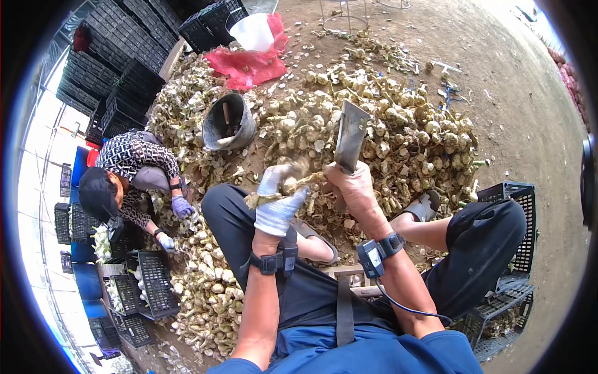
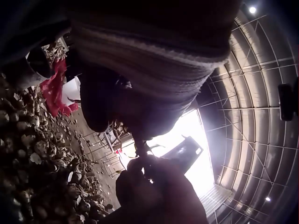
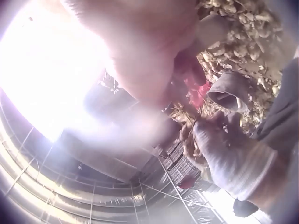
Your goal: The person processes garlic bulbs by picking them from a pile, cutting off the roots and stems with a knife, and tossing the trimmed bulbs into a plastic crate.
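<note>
Over the knees both forearms are raised. The gloved left hand [image 1: 278, 198] curls round one garlic stalk [image 1: 294, 182], held against the one cleaver [image 1: 351, 137]. The bare right hand [image 1: 352, 187] grips the cleaver blade-up, its handle hidden in the fist. Beyond lie the garlic heap [image 1: 398, 124] and one metal bucket [image 1: 228, 121].

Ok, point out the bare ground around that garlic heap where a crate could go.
Bare dirt runs right of the garlic heap, down to the black crate by the right knee. A smaller strip lies beyond the heap, by the wire stand. Crowded: from metal bucket and red sack to the knees, all garlic.
</note>
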Demonstrator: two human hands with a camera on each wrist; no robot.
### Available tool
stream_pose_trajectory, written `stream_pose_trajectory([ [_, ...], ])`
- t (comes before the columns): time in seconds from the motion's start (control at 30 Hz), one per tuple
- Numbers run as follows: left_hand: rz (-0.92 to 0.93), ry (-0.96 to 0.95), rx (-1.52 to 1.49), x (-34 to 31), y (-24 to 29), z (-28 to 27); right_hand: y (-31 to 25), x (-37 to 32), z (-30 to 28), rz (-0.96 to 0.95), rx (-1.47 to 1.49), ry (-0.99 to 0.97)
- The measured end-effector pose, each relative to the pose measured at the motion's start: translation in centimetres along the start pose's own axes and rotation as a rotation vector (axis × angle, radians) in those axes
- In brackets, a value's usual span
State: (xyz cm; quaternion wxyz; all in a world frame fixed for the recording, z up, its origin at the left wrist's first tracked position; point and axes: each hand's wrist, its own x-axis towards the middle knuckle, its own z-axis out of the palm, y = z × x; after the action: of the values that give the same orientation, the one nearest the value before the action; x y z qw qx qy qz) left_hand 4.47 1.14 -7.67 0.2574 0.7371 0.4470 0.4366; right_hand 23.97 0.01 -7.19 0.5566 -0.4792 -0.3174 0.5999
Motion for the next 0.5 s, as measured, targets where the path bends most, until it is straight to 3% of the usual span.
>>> stream_pose_trajectory([
  [0.03,-0.025,0.022,0.118,0.3,1.4,0.0,0.0,0.0,0.0,-0.029,-0.037,0.003],
  [0.17,-0.459,0.051,-0.343,0.5,1.8,0.3,-0.3,0.0,0.2,-0.307,-0.311,-0.013],
  [0.27,-0.68,0.096,-0.585,0.9,2.0,-0.1,-0.1,0.1,1.2,-0.716,-0.551,0.035],
  [0.37,-0.672,0.048,-0.615,0.7,1.5,-0.1,3.6,0.7,0.6,-0.608,-0.6,-0.012],
  [0.43,-0.676,0.039,-0.597,0.4,0.8,0.0,9.4,1.4,-1.0,-0.469,-0.596,-0.034],
  [0.5,-0.682,0.123,-0.84,0.4,0.5,-0.9,14.2,0.2,-2.9,-0.256,-0.637,0.074],
])
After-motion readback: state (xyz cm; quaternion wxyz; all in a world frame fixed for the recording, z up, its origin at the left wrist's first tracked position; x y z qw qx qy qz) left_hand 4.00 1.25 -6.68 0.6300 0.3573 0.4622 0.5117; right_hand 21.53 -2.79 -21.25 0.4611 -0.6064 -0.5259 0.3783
